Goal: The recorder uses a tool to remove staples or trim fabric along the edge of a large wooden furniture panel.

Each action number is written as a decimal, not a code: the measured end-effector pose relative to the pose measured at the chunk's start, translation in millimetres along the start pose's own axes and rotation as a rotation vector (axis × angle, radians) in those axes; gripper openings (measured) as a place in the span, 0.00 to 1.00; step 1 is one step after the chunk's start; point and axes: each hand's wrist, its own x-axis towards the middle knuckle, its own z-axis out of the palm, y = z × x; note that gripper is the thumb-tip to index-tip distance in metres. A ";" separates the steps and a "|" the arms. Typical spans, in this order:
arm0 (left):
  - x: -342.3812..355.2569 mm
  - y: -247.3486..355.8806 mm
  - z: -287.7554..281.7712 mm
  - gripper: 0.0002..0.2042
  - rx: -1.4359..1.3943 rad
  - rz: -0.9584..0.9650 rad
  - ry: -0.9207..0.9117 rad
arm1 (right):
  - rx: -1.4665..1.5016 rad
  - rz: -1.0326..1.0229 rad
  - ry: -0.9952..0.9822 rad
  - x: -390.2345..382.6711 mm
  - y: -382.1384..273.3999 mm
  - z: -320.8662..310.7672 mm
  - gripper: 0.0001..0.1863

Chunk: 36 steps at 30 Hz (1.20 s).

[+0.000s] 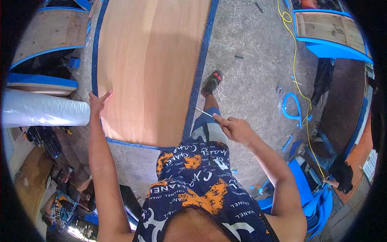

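Observation:
A large plywood panel (149, 80) edged with dark blue fuzzy trim fills the upper middle in front of me. My left hand (98, 104) grips its left edge, thumb stretched over the wood face and the other fingers partly hidden. My right hand (234, 128) is closed around a screwdriver-like tool (204, 112) with a thin metal shaft. The tip of that shaft reaches the trim (191, 111) on the panel's right edge; whether it presses in cannot be made out. The panel's near edge lies close to my waist.
A plastic-wrapped white roll (46, 108) lies beside my left forearm. Blue-edged panels (52, 30) stack behind it, and another (330, 30) stands far right. A yellow hose (295, 60) and a blue strip loop (291, 105) cross the concrete floor. Another person (64, 203) is at lower left.

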 end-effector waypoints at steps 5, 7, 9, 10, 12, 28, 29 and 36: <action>2.2 -4.3 2.8 0.58 0.054 -0.010 0.046 | -0.130 -0.017 -0.105 13.8 -0.5 -23.0 0.25; 2.3 -5.9 3.6 0.57 0.084 0.000 0.063 | -0.188 -0.032 -0.146 26.4 9.0 -25.9 0.24; 2.7 -6.8 3.7 0.58 0.106 -0.032 0.048 | 0.178 -0.061 -0.079 39.7 22.8 -23.1 0.22; 2.9 -7.2 3.5 0.58 0.101 -0.018 0.063 | 0.222 -0.134 -0.059 40.5 28.0 -17.7 0.22; 2.8 -7.9 2.7 0.63 0.059 0.015 0.077 | 0.194 -0.098 -0.075 39.5 38.3 -4.0 0.21; 12.8 -38.6 15.5 0.34 -0.204 0.118 -0.349 | 0.162 -0.220 -0.011 71.0 91.2 39.7 0.23; 8.0 -36.4 14.6 0.32 -0.254 0.058 -0.493 | 0.108 -0.165 0.041 71.1 88.7 43.3 0.23; -3.2 -10.8 -1.3 0.72 0.035 -0.177 0.005 | 0.284 -0.210 0.062 181.8 79.3 116.5 0.20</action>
